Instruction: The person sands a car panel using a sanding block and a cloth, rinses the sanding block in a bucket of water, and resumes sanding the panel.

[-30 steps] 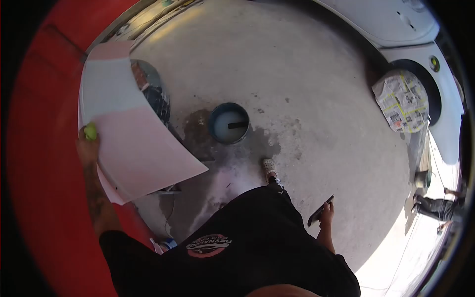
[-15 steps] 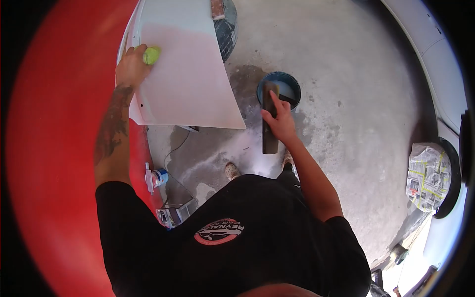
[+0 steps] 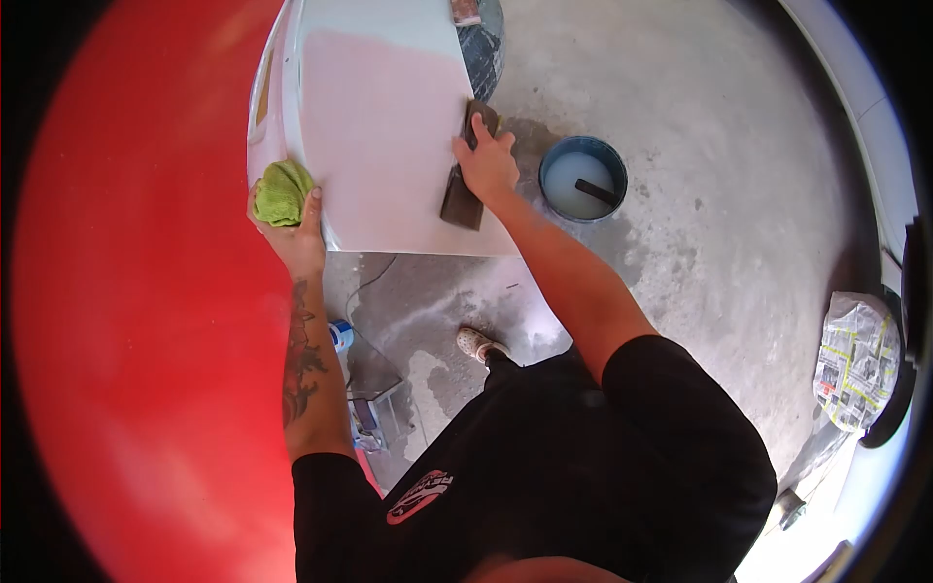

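A white car panel point(image 3: 389, 146) with a pinkish, hazy area juts out in front of me, beside a red car body. My left hand point(image 3: 299, 241) is at the panel's left edge, closed around a bunched green cloth point(image 3: 283, 192). Near the opposite edge, my right hand point(image 3: 489, 170) grips a long dark sanding block point(image 3: 462, 204), its fingers stretched along the top. The block lies over the panel surface; its underside is hidden, so firm contact cannot be confirmed.
A dark bucket point(image 3: 546, 190) of cloudy water stands on the concrete floor right of the panel, with a dark strip point(image 3: 596, 191) in it. The red bodywork point(image 3: 165, 291) fills the left. A newspaper-covered round part point(image 3: 855, 361) is at far right. A cable and a clear bin point(image 3: 389, 413) lie below.
My right hand has brought the sanding block from over the bucket leftward onto the panel. My left hand has moved down the panel's left edge, with more of the green cloth showing.
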A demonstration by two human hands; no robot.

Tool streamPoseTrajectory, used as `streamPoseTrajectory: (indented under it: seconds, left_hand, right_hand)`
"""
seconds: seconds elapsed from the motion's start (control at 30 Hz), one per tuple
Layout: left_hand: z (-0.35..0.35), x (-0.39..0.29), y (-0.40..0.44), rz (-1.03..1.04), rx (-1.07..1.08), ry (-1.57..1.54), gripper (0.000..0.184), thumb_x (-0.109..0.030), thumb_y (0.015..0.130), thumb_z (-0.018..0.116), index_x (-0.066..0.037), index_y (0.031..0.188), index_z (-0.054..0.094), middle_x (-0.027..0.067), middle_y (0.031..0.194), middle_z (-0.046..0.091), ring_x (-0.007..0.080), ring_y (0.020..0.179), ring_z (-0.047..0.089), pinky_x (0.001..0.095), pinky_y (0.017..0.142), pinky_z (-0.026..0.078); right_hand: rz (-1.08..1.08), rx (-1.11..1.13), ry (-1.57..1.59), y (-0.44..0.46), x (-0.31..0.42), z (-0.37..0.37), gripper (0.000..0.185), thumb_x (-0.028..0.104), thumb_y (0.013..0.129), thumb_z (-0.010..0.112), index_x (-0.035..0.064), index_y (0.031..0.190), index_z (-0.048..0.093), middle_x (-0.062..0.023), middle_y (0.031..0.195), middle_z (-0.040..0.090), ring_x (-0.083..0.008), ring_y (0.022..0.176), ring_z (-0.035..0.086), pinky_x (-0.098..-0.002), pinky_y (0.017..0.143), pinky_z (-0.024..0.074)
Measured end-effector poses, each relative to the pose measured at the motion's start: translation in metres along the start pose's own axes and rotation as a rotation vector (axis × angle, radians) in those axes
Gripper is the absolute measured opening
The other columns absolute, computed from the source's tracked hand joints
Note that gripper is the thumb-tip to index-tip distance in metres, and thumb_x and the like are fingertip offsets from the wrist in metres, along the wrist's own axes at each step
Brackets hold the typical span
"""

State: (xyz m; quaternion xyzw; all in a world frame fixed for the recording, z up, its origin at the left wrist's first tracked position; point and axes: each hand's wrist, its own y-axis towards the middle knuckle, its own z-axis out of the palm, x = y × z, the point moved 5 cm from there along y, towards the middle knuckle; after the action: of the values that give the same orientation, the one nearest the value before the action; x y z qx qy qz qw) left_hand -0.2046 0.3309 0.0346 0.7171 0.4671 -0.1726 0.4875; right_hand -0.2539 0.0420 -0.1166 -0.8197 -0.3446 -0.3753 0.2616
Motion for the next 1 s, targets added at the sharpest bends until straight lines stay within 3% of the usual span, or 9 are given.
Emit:
streamPoseTrajectory:
  seconds: [0.13,0.2,0.3,0.53,0.67,0.77,0.8,0.83,1.0]
  left_hand:
    - [-0.003,0.011,0.006,0.012,0.055,-0.022,0.072,-0.01,0.089,0.08,0.004,0.145,0.036,0.0162,0.136,0.054,0.025,0.126,0.054,0.0391,0.111,0.043]
    - [-0.001,0.011,0.012,-0.027,0.108,-0.086,0.07,-0.009,0.09,0.078,0.004,0.145,0.037,0.0156,0.136,0.054,0.025,0.126,0.054,0.0391,0.111,0.042]
    - [0.0,0.02,0.009,0.014,0.018,-0.137,0.066,-0.007,0.091,0.077,0.004,0.144,0.04,0.0151,0.136,0.054,0.0247,0.126,0.054,0.0391,0.111,0.041]
    - [-0.002,0.025,0.006,0.016,-0.003,-0.192,0.063,-0.006,0.092,0.075,0.004,0.144,0.039,0.0152,0.137,0.054,0.0252,0.127,0.053,0.0402,0.112,0.041]
    - [0.001,0.029,0.005,-0.003,-0.006,-0.176,0.062,-0.006,0.093,0.074,0.005,0.144,0.04,0.016,0.139,0.053,0.0258,0.127,0.053,0.0411,0.113,0.041]
    - [0.0,0.015,0.008,-0.02,0.031,-0.151,0.061,-0.005,0.093,0.073,0.006,0.143,0.04,0.0171,0.138,0.054,0.0264,0.127,0.054,0.0416,0.113,0.042]
    - [0.0,0.011,0.009,-0.027,0.053,-0.139,0.06,-0.005,0.093,0.072,0.006,0.143,0.04,0.0175,0.138,0.055,0.0267,0.127,0.054,0.0417,0.113,0.042]
    - [-0.001,0.009,0.01,-0.007,0.065,-0.124,0.06,-0.005,0.093,0.072,0.007,0.143,0.04,0.0181,0.137,0.055,0.0271,0.126,0.055,0.0417,0.112,0.042]
    - [0.002,0.023,0.009,-0.01,0.036,-0.228,0.072,-0.008,0.09,0.076,0.006,0.146,0.032,0.0195,0.136,0.05,0.0277,0.127,0.052,0.0409,0.112,0.041]
  right_hand:
    - [-0.112,-0.042,0.021,0.012,0.001,0.004,0.067,0.054,0.095,0.058,0.0255,0.154,0.045,-0.0285,0.128,0.048,-0.0497,0.102,0.065,-0.0556,0.087,0.0535]
    - [-0.1,-0.012,0.043,-0.038,-0.043,0.009,0.069,0.055,0.094,0.061,0.0293,0.155,0.044,-0.0244,0.13,0.047,-0.0463,0.109,0.062,-0.0536,0.088,0.053]
    - [0.0,0.085,0.027,-0.111,-0.08,0.003,0.071,0.051,0.091,0.065,0.0319,0.156,0.044,-0.0208,0.126,0.046,-0.0399,0.102,0.062,-0.0494,0.087,0.054]
    - [-0.007,-0.013,0.005,0.066,0.055,0.003,0.067,0.052,0.09,0.062,0.0282,0.152,0.05,-0.0234,0.131,0.05,-0.0456,0.109,0.063,-0.0545,0.093,0.0519]
    - [-0.123,-0.02,0.003,0.062,0.042,-0.002,0.066,0.05,0.091,0.061,0.0289,0.153,0.048,-0.0243,0.128,0.051,-0.0467,0.111,0.063,-0.0545,0.094,0.0514]
    - [-0.1,-0.051,0.076,-0.026,-0.037,0.009,0.071,0.053,0.083,0.071,0.0314,0.149,0.056,-0.0162,0.123,0.05,-0.0361,0.11,0.062,-0.0487,0.095,0.0516]
    - [-0.027,0.049,0.107,-0.057,-0.051,0.001,0.07,0.051,0.082,0.073,0.0304,0.148,0.058,-0.014,0.119,0.049,-0.0327,0.109,0.061,-0.0447,0.093,0.0523]
    - [-0.073,-0.014,0.126,-0.076,-0.051,-0.006,0.069,0.043,0.081,0.079,0.0249,0.145,0.062,-0.0088,0.104,0.047,-0.024,0.093,0.058,-0.0378,0.087,0.0524]
    - [-0.079,-0.06,0.086,0.036,0.035,0.007,0.07,0.05,0.082,0.072,0.0278,0.147,0.058,-0.0185,0.121,0.052,-0.039,0.105,0.065,-0.0463,0.092,0.0533]
